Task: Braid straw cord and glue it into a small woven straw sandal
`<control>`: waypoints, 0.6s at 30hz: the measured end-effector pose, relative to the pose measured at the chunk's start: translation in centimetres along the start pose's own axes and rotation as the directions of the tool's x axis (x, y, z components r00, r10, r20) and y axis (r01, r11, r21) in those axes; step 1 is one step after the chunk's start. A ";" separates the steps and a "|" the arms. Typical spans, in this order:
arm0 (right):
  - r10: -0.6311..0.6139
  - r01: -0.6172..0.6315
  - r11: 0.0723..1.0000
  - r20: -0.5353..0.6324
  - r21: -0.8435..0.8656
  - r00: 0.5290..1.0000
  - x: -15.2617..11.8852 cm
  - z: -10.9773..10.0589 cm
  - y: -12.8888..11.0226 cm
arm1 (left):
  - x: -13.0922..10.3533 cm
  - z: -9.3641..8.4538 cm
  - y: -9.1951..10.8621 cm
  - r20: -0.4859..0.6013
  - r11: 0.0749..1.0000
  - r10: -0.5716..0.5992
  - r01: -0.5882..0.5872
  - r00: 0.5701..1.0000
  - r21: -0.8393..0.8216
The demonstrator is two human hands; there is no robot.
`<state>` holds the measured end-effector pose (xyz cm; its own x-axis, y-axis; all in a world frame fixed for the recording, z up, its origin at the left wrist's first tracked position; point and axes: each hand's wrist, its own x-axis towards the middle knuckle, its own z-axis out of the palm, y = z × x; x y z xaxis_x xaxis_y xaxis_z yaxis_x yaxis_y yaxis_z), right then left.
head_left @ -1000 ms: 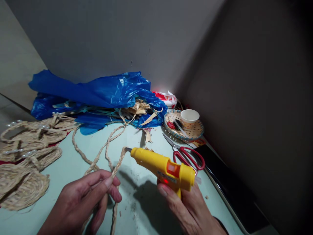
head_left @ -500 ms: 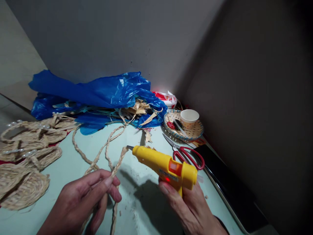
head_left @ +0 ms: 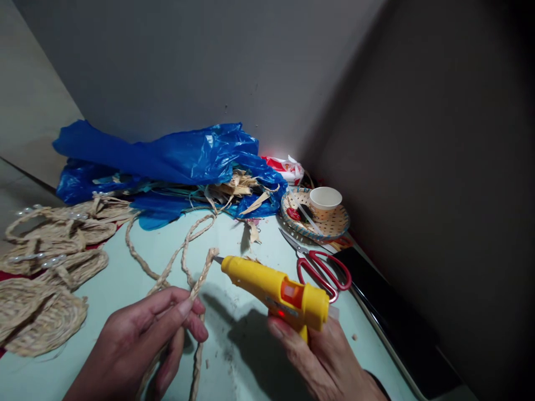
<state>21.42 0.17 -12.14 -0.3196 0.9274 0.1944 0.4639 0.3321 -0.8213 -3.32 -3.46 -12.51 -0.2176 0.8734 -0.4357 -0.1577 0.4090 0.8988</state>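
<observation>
Pale table [head_left: 234,234] beneath; left hand [head_left: 140,334] pinched nearly closed, right hand [head_left: 320,356] wrapped, fingers mostly hidden; yellow glue gun [head_left: 259,281] in right grip, long axis aimed left, slightly up; braided cord [head_left: 204,277] in left thumb-finger pinch, end poking up, nearer left hand; nozzle [head_left: 218,260] just right of cord end, contact unclear

The yellow glue gun [head_left: 267,283] has its grip mostly hidden by the right hand [head_left: 320,359], its label [head_left: 285,308] too blurred to read; the braided cord [head_left: 204,277] passes out of sight behind the left hand [head_left: 140,337] and off the bottom edge; the left edge cuts the woven slippers [head_left: 52,317]; the blue bag [head_left: 167,156] partly covers dry fibres [head_left: 238,182].
</observation>
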 end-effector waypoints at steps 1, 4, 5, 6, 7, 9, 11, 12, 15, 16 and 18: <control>-0.006 0.006 1.000 0.016 0.004 1.000 0.0 0.1 0.0 | 0.0 0.0 0.1 -0.005 1.000 0.003 -0.003 1.000 -0.008; -0.004 0.004 1.000 0.046 0.007 0.999 -0.3 0.8 0.6 | -0.1 0.2 0.2 -0.004 1.000 -0.001 0.001 1.000 -0.030; 0.006 -0.006 1.000 0.048 0.009 0.999 -0.5 1.0 0.9 | -0.1 0.3 0.2 -0.002 0.999 -0.011 0.011 1.000 -0.038; 0.016 -0.017 1.000 0.046 0.016 0.999 -0.7 1.3 1.1 | -0.1 0.3 0.2 -0.003 0.999 -0.021 0.021 1.000 -0.048; 0.030 -0.032 0.999 0.042 0.031 0.999 -0.8 1.4 1.2 | -0.2 0.4 0.3 -0.009 0.998 -0.033 0.033 0.999 -0.061; 0.102 -0.106 0.989 0.042 0.101 0.994 -0.6 1.5 0.9 | -0.1 0.5 0.5 -0.025 0.996 -0.035 0.033 0.999 -0.077; 0.224 -0.253 0.925 0.133 0.282 0.966 0.2 1.3 0.1 | 0.0 0.5 0.7 -0.036 0.997 -0.007 0.004 0.999 -0.075; 0.272 -0.343 0.852 0.224 0.395 0.936 0.8 1.2 -0.4 | 0.0 0.4 0.8 -0.041 0.997 0.003 -0.006 0.999 -0.076; 0.252 -0.495 0.571 0.433 0.656 0.865 2.7 1.0 -1.4 | 0.3 0.1 1.2 -0.077 0.993 0.016 -0.025 0.997 -0.115; 0.258 -0.498 0.514 0.428 0.698 0.866 3.2 1.1 -1.5 | 0.4 -0.1 1.4 -0.092 0.991 0.026 -0.037 0.995 -0.129; 0.315 -0.495 0.481 0.384 0.724 0.868 3.8 1.4 -1.3 | 0.5 -0.4 1.7 -0.115 0.987 0.061 -0.077 0.992 -0.142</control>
<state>18.44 3.07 -11.12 -0.4489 0.8432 -0.2959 -0.2166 -0.4239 -0.8794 -4.05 -2.41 -11.22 -0.3359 0.8605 -0.3830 -0.2761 0.2988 0.9135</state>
